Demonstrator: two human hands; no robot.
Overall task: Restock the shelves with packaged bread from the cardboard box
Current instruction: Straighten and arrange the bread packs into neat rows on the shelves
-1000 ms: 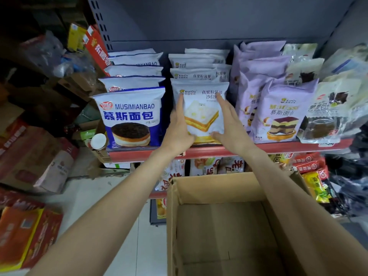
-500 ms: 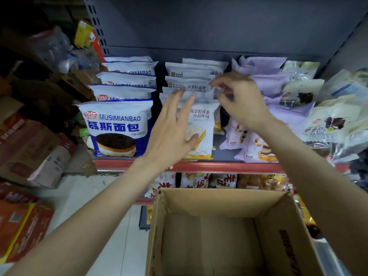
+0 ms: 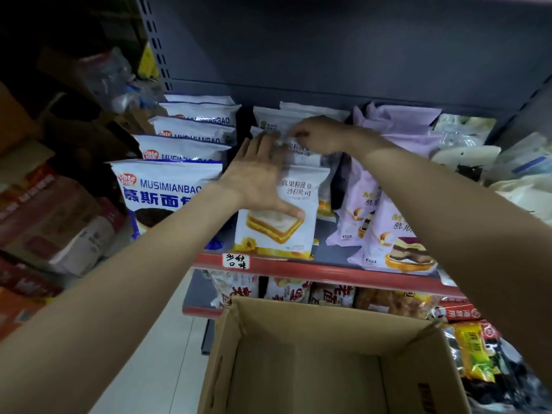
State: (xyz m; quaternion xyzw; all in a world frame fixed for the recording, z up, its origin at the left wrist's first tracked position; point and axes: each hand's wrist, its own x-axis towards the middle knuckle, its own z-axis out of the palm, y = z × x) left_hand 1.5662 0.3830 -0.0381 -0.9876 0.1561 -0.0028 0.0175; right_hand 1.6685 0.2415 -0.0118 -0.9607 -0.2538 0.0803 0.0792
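Left hand is laid flat, fingers straight and together, on the front white sandwich-bread packet; thumb is stretched across the packet's printed sandwich picture, fingertips reach past its top edge onto the packet behind. Right hand is placed higher and further back, fingers curled down, top seal of a rear white packet seemingly pinched; exact finger contact is blurred. Front packet is stood upright at the lip of the red-edged shelf, directly under the left palm, with more of the same packets lined up behind it. Blue-and-white MUSIMIANBAO packets are stacked in a row just left of it, purple packets just right. A handwritten price tag is stuck on the shelf edge below the front packet. Open cardboard box is seen below the arms, in front of the lower shelf; no packets are visible inside it.
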